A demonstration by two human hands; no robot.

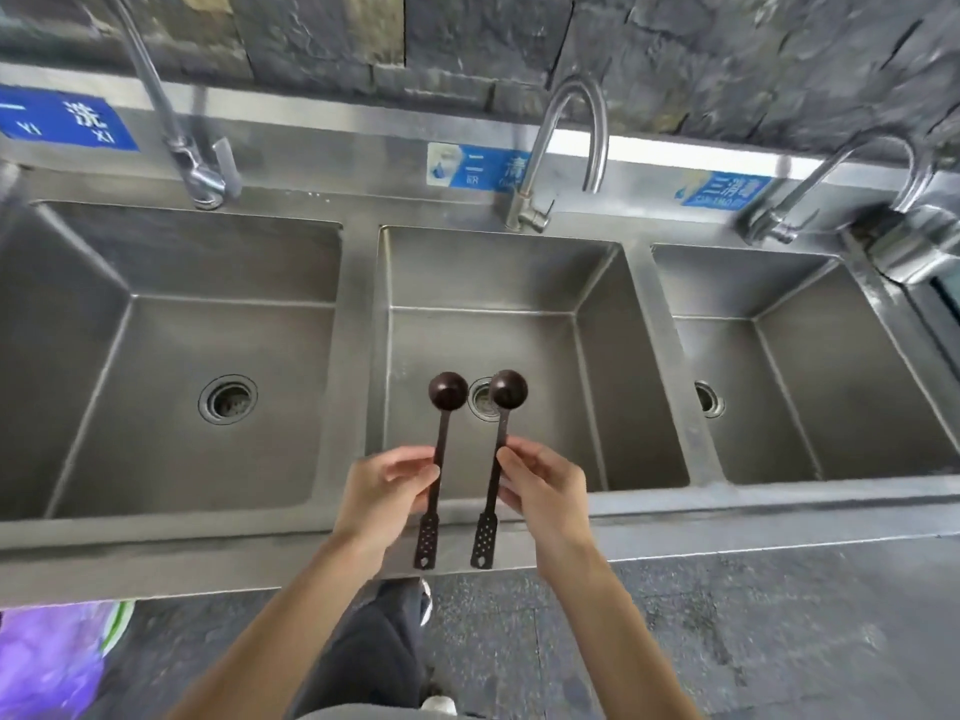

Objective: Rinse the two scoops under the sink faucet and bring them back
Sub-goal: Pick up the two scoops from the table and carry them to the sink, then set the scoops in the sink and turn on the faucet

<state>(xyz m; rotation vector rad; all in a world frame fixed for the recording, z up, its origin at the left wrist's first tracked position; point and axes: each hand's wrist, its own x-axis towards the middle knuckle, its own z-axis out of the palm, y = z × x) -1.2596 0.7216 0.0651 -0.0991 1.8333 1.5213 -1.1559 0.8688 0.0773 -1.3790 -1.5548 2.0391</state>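
While I look down through the head camera, three blue labels read along the steel backsplash: the left label shows "YI" and "XI" under Chinese characters, the middle label shows "ER" under its characters, and the right label is too blurred for me to read. Each sits behind one basin of a triple sink, and the curved middle faucet stands behind the centre basin; I see no water coming from it.

Both scoops are held over the front part of the centre basin, side by side and apart. The left scoop and the right scoop are dark, long-handled, with round bowls pointing away from me toward the drain; their long axes run near to far, almost parallel, and the flat perforated handle ends hang toward me over the sink's front rim.

My left hand pinches the left scoop's handle at mid-length between thumb and fingers, the other fingers loosely curled. My right hand grips the right scoop's handle the same way.
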